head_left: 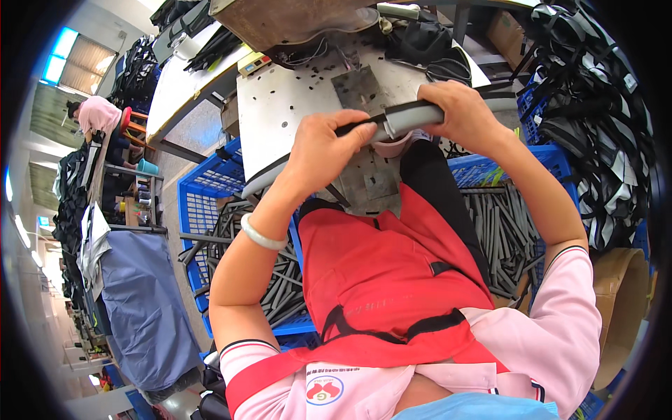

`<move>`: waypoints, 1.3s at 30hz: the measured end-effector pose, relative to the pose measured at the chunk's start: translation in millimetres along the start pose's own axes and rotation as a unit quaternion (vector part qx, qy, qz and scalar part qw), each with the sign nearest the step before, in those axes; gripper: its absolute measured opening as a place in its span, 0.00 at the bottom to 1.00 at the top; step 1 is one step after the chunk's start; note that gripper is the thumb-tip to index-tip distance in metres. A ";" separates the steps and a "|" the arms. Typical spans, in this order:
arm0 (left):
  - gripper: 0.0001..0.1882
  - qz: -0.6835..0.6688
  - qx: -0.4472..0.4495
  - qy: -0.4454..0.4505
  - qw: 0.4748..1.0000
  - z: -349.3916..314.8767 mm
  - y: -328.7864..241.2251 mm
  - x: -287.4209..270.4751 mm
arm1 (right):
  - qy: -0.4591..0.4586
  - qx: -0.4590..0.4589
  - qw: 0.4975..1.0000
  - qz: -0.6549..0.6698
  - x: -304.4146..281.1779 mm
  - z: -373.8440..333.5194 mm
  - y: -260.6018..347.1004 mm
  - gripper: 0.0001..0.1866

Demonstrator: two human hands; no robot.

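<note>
Above the front of the worktable, both of my hands are closed around a long piece with a black strap and a grey foam tube. My left hand pinches the black strap by the tube's left end, thumb on top. Wrapped round the tube farther right is my right hand, its fingertips partly hidden. Another grey length curves down past my left wrist, and one extends beyond my right hand. How these join is hidden behind my hands.
Blue crates of grey tubes stand at my left and right. The white worktable carries a metal plate and scattered black bits. Black straps hang at the right. A person sits far left.
</note>
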State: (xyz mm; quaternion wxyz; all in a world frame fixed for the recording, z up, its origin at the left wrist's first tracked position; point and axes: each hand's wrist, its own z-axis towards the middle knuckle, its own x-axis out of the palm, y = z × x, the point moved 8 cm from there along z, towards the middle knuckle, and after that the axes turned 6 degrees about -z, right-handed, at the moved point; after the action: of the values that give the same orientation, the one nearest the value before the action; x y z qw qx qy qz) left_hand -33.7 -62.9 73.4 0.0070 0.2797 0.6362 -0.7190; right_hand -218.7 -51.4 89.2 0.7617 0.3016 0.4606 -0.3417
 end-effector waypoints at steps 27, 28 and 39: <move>0.18 -0.094 -0.058 -0.042 0.993 73.0 37.1 -23.8 | -0.050 0.044 0.997 -0.037 45.0 56.1 -56.5 0.23; 0.18 -0.094 -0.059 -0.044 0.993 73.3 37.6 -25.0 | -0.056 0.041 0.997 -0.033 43.5 56.9 -55.3 0.21; 0.14 -0.134 -0.051 -0.046 0.989 97.1 49.0 -32.9 | -0.050 0.078 0.995 -0.036 48.1 74.2 -69.2 0.22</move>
State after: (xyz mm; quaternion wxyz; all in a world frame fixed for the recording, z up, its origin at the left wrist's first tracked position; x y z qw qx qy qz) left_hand -26.2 -172.8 45.5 -0.0460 0.1584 0.7025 -0.6924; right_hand -220.7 -161.0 64.8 0.7453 0.3256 0.4042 -0.4184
